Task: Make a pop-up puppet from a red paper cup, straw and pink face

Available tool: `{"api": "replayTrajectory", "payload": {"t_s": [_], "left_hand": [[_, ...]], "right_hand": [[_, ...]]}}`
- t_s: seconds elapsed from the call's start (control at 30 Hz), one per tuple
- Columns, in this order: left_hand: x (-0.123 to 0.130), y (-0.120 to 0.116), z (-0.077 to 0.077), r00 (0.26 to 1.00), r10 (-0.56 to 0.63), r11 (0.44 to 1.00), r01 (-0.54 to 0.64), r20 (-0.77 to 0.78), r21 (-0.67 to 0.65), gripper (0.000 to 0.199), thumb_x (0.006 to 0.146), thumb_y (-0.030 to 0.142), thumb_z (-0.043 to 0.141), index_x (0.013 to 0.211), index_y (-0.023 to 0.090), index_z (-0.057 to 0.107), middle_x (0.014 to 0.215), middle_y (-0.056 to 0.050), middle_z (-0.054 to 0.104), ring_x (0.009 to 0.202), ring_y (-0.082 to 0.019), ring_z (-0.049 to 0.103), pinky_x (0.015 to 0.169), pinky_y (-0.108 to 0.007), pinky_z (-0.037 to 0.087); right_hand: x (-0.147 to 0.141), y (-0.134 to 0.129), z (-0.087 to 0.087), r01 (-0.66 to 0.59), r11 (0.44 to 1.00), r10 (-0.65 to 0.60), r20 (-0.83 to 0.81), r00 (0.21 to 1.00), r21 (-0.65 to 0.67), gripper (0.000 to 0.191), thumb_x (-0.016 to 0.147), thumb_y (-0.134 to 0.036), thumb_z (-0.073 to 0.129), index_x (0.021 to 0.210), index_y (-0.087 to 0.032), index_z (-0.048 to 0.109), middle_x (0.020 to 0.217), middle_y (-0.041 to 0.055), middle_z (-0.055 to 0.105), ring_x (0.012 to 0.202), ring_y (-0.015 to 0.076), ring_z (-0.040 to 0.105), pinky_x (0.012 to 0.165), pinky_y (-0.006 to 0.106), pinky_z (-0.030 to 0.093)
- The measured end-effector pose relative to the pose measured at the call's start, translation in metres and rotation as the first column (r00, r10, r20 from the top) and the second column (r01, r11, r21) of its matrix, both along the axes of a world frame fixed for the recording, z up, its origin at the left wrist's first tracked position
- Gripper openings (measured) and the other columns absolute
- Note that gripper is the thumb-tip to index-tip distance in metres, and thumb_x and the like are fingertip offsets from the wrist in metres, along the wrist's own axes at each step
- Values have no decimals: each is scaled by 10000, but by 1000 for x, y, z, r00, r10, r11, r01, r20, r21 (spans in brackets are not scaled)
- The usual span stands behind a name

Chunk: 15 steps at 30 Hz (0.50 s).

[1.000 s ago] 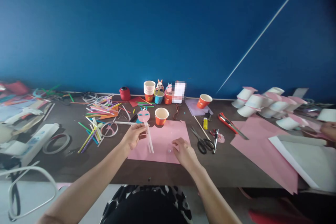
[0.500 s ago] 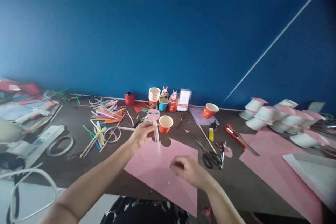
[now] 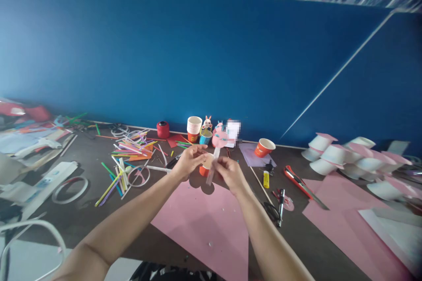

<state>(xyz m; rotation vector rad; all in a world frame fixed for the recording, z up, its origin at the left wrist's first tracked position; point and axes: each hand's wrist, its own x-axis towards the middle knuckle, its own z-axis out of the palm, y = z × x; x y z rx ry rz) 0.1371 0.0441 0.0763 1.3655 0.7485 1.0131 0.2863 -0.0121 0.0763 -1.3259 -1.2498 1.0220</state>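
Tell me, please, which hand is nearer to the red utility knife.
Right: the right hand holds the pink figure's stem, left of the red utility knife. The left hand is farther left, by the orange cup.

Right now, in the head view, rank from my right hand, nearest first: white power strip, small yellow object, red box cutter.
1. Small yellow object: just right of the right hand.
2. Red box cutter: farther right.
3. White power strip: far left.
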Motion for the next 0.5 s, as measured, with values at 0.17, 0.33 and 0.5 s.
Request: {"api": "replayTrajectory", "payload": {"t_s": [0.17,0.33,0.5], "left_hand": [[-9,18,-20,962,158,984,-136,-223,112,269,692,236,558,945,150,588,832,-45,586,677,-119,533,537,-209,435],[-3,24,-30,898,200,937,-59,-392,343,239,723,259,534,917,166,636,829,-53,622,760,-161,559,646,-254,448],[15,39,-23,913,88,931,67,-399,359,297,710,345,572,944,175,641,923,-51,649,837,-186,578,707,-254,447]], "right_hand": [[20,27,0,217,971,-218,-4,976,96,331,674,-470,589,762,-151,588,479,-24,537,403,101,461,372,198,338],[25,46,-15,93,988,-120,223,968,126,279,707,-402,560,729,-135,639,632,35,640,555,143,560,512,227,414],[24,53,-22,-39,990,-15,372,928,136,264,734,-358,528,824,-160,677,741,34,678,705,182,596,614,251,430]]}}
